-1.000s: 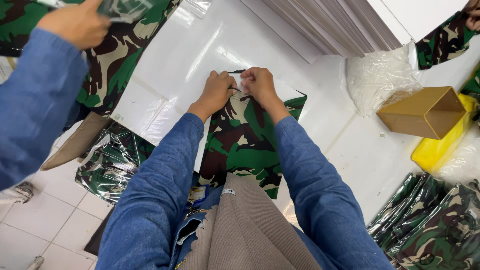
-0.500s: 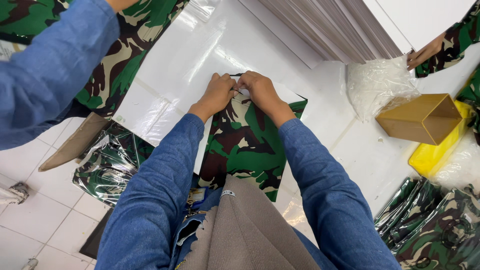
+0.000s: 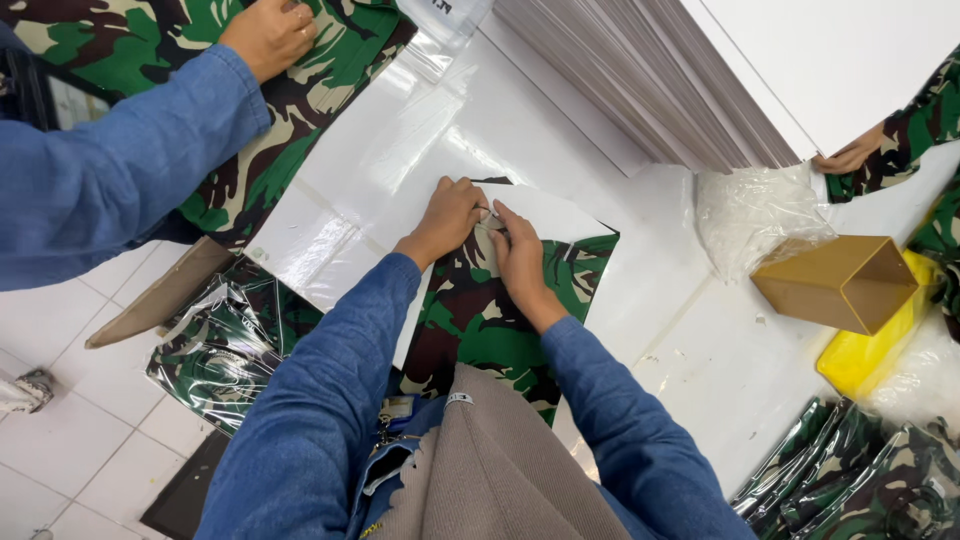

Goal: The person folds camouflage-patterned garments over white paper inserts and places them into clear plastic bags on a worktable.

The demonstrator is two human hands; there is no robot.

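A folded camouflage garment (image 3: pixel 480 320) in green, brown and black lies on the white table (image 3: pixel 700 360) in front of me, with a white card (image 3: pixel 545 212) showing at its far end. My left hand (image 3: pixel 450 215) and my right hand (image 3: pixel 515 250) meet at the garment's top edge, fingers pinched on the fabric and card there. Both my sleeves are blue denim. What my fingertips hold exactly is hidden between the hands.
A co-worker's hand (image 3: pixel 268 35) in a blue sleeve presses another camouflage garment (image 3: pixel 150 60) at upper left. Another person's hand (image 3: pixel 850 157) shows at the right. A brown cardboard box (image 3: pixel 835 285) sits on a yellow tray (image 3: pixel 870 350). Bagged camouflage garments (image 3: pixel 220 340) lie below the table; white card stacks (image 3: pixel 650 90) stand behind.
My hands stay pinched at the garment's top edge, shifted slightly. The co-worker's arm at upper left has swung across and its hand now rests on the other garment.
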